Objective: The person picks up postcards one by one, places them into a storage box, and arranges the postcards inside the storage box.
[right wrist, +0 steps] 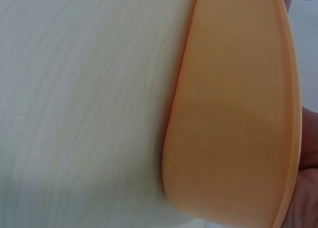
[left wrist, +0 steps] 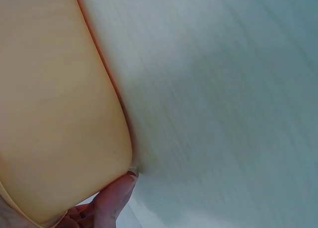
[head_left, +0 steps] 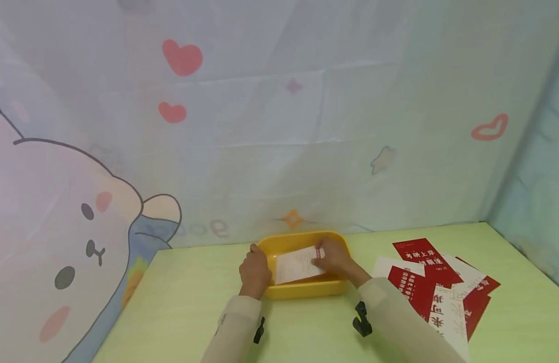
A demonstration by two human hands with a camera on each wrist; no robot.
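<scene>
A yellow plastic basin (head_left: 306, 290) sits on the table in front of me, near its back edge. My left hand (head_left: 254, 271) grips the basin's left side; in the left wrist view a thumb (left wrist: 115, 197) presses against the lower corner of the outer wall (left wrist: 59, 99). A white printed card (head_left: 296, 265) with a red edge lies slanted inside the basin. My right hand (head_left: 334, 256) reaches over the right rim and pinches that card at its upper right end. In the right wrist view, the basin's wall (right wrist: 231, 109) hides most of this hand.
To the right of the basin, several red and white printed cards (head_left: 411, 290) lie in an overlapping spread on the pale green table (head_left: 184, 302). Behind the table hangs a cloth backdrop (head_left: 270, 176) with hearts and a cartoon animal. Another cloth closes off the right side.
</scene>
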